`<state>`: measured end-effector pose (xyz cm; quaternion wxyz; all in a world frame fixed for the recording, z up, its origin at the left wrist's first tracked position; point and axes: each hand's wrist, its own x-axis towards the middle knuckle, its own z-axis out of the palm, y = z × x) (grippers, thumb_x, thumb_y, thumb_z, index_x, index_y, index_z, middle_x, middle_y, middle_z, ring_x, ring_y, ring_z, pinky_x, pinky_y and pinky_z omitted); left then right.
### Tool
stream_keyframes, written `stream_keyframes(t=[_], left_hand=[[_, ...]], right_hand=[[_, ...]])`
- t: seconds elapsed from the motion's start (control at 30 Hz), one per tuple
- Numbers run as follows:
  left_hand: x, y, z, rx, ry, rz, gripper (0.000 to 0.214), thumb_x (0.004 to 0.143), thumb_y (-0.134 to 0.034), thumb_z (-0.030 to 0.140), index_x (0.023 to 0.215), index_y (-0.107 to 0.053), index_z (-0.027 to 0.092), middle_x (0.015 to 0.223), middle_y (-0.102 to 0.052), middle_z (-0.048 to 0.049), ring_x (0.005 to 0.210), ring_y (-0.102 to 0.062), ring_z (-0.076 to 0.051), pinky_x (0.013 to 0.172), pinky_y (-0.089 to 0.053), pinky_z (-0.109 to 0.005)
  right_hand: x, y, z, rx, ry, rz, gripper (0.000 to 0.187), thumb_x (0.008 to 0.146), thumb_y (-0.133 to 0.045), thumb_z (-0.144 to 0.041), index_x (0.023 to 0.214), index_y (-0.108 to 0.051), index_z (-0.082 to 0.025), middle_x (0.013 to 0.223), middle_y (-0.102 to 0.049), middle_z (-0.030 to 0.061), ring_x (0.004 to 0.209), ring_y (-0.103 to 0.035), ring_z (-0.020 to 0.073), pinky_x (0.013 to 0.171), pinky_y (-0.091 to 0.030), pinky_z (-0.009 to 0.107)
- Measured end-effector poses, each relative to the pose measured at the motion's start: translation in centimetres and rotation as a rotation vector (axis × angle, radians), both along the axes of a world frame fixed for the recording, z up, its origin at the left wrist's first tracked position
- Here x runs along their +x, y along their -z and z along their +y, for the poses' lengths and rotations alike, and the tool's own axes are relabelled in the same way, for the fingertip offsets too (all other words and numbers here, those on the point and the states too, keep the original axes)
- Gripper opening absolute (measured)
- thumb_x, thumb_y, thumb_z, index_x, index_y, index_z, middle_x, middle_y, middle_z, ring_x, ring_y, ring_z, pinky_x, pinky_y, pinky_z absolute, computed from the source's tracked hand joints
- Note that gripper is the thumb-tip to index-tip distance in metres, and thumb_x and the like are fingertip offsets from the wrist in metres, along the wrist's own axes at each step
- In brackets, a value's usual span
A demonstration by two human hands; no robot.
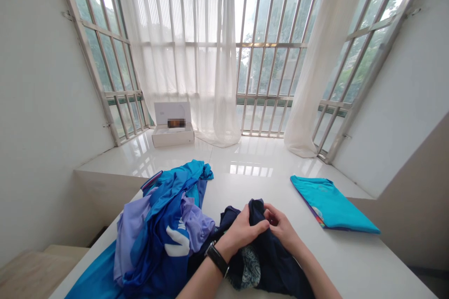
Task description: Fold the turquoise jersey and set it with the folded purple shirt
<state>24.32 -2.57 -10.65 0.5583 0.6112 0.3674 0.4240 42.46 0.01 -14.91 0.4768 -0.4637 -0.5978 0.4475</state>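
Note:
A dark navy garment [280, 266] with a grey-white patterned patch lies bunched at the front of the white table. My left hand [243, 226] grips a raised fold of it, thumb across the cloth. On the other side of that fold, my right hand [280, 226] pinches the same garment with curled fingers. Its exact kind cannot be made out in the bunched state. Left of my hands is a heap of crumpled clothes, among them a blue garment [157, 243] with a white print and a lilac garment [199, 219]. A black watch is on my left wrist.
A folded turquoise garment [336, 205] lies flat on the table's right side. An open white box [173, 138] stands on the window ledge at the back left. White curtains [217, 103] hang down to the ledge before barred windows.

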Motion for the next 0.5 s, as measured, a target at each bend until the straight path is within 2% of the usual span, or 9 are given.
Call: stream_keyframes(t=[0.13,0.33,0.5], left_hand=[[0.1,0.0,0.0,-0.007,-0.056,0.068,0.047,0.078,-0.074,0.030,0.120,-0.059,0.015,0.115,-0.067,-0.0105,0.108,-0.062,-0.028,0.096,-0.047,-0.039],[0.3,1.4,0.7,-0.080,-0.061,0.001,0.040,0.074,-0.062,0.013,0.113,-0.061,0.018,0.102,-0.067,-0.0058,0.099,-0.061,-0.026,0.090,-0.047,-0.038],[0.2,1.3,0.8,-0.045,-0.056,-0.038,0.043,0.071,-0.054,0.008,0.112,-0.061,0.019,0.106,-0.066,-0.0051,0.101,-0.059,-0.024,0.093,-0.044,-0.037]], right_hand=[[-0.1,-0.1,-0.2,-0.013,-0.015,-0.038,0.051,0.061,-0.076,-0.039,0.107,-0.073,-0.018,0.064,-0.050,-0.0057,0.058,-0.045,0.0126,0.057,-0.037,0.028],[-0.3,-0.9,-0.8,0.008,-0.061,-0.097,0.051,0.074,-0.071,-0.052,0.112,-0.074,-0.018,0.063,-0.048,-0.0048,0.058,-0.042,0.0127,0.056,-0.034,0.028],[-1.0,-2.3,-1.3,0.010,-0.024,-0.078,0.052,0.072,-0.072,-0.059,0.104,-0.074,-0.018,0.061,-0.049,-0.0054,0.057,-0.043,0.0124,0.056,-0.036,0.028]])
